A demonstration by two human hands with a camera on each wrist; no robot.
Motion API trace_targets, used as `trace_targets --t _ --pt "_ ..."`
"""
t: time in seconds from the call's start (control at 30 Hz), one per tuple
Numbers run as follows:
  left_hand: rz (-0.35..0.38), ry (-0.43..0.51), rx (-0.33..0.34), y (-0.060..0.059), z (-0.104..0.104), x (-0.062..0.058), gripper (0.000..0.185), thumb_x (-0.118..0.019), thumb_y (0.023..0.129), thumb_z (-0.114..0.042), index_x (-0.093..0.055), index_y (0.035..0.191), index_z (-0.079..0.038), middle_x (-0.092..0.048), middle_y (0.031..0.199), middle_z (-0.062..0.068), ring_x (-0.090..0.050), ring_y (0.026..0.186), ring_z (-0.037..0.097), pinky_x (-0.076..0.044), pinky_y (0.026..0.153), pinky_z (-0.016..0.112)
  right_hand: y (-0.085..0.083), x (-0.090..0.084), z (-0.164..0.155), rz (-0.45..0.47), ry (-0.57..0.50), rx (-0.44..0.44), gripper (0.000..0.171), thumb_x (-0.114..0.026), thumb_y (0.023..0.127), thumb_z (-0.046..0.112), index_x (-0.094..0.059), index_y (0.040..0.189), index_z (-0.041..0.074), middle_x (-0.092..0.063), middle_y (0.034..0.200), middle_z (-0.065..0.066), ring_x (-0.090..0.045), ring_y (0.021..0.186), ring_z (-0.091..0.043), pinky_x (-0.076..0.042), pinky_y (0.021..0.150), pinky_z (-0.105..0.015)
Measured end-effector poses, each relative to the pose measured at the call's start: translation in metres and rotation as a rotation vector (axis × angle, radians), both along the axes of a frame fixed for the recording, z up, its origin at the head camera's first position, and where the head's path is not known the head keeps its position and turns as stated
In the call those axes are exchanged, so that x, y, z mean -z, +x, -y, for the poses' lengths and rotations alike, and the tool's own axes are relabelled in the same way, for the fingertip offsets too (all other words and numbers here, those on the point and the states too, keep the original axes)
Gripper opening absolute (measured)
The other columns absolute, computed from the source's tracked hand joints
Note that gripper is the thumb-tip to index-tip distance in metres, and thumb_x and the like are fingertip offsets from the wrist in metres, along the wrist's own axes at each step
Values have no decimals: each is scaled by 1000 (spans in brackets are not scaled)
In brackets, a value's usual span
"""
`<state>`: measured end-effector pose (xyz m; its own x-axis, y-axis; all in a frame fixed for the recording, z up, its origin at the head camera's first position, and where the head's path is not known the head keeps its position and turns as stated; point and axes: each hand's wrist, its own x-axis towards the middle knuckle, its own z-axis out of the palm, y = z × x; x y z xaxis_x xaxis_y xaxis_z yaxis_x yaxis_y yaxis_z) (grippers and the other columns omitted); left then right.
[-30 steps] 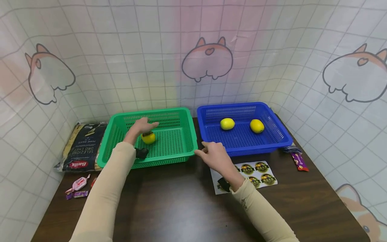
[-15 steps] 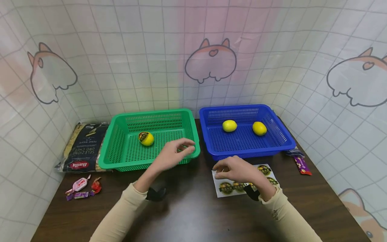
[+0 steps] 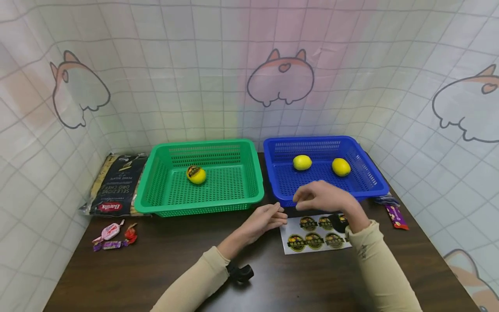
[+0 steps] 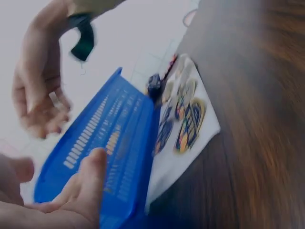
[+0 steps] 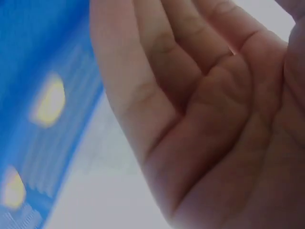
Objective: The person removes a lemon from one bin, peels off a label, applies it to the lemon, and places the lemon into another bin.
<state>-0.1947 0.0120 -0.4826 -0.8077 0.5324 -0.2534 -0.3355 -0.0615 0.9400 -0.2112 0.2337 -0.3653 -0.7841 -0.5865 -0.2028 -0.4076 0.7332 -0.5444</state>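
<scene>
My left hand (image 3: pixel 257 223) hovers beside the left edge of a sheet of round stickers (image 3: pixel 313 240), its fingers nearly straight and holding nothing I can see. Above the sheet and in front of the blue basket (image 3: pixel 286 197) is my right hand (image 3: pixel 325 197), fingers loosely bent. Its palm looks bare in the right wrist view. Two lemons (image 3: pixel 302 162) (image 3: pixel 341 167) lie in the blue basket. Inside the green basket (image 3: pixel 226 186) sits one lemon (image 3: pixel 198 177) with a dark round sticker on it. The left wrist view catches both hands near the blue basket (image 4: pixel 126 157).
Left of the green basket lies a bag of pasta (image 3: pixel 118 186). Several wrapped candies (image 3: pixel 111 232) are in front of it. A purple snack packet (image 3: pixel 396 216) lies at the table's right edge. A white grid-patterned curtain (image 3: pixel 218 73) surrounds the table.
My left hand has come out of the green basket, away from the stickered lemon, and moved right to the sticker sheet. My right hand has shifted right, over the sheet.
</scene>
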Motion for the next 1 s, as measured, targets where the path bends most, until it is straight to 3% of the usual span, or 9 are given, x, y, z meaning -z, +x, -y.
trace_targets --t 0.1,0.23,0.37,0.5,0.7,0.87,1.0 --pt "66 102 -84 -3 -16 1 56 -42 107 -38 -44 138 8 -64 126 25 -70 99 13 -57 98 25 -31 -18 -15 -61 56 54 30 -67 96 28 -70 118 9 -74 115 -11 -71 103 -23 -59 90 -41" --pt "65 162 -155 -5 -30 -1 47 -42 108 -36 -44 131 5 -68 110 12 -71 90 11 -59 93 24 -77 -28 -26 -86 120 142 39 -64 98 27 -64 128 3 -69 126 -19 -65 115 -36 -54 98 -53" --pt "24 143 -222 -5 -36 -1 39 -42 108 -33 -48 122 2 -68 104 9 -72 86 10 -60 91 27 -120 -18 -31 -74 185 214 44 -58 101 31 -59 135 3 -61 137 -22 -56 126 -41 -47 106 -58" --pt "17 142 -250 -5 -38 -1 32 -42 108 -30 -52 117 -1 -66 98 6 -73 85 10 -61 89 27 -151 1 -32 -36 219 297 47 -56 102 29 -54 140 2 -54 144 -23 -49 134 -43 -43 111 -58" --pt "82 202 -221 -7 -38 -6 25 -41 108 -25 -52 119 -5 -68 101 5 -73 87 9 -60 90 25 -173 31 -27 -7 301 381 50 -56 101 18 -45 147 2 -43 153 -25 -38 142 -45 -39 115 -58" --pt "110 199 -185 -6 -35 -9 27 -39 109 -26 -49 125 -7 -65 126 22 -74 97 14 -53 103 34 -176 52 -17 -7 373 366 51 -59 100 17 -46 147 4 -44 153 -23 -41 141 -42 -42 114 -56" --pt "115 205 -171 -7 -35 -10 35 -37 109 -26 -44 135 -3 -61 133 24 -73 103 16 -48 109 39 -174 55 -13 0 403 368 55 -64 97 20 -46 146 3 -47 150 -23 -47 137 -40 -44 111 -55"
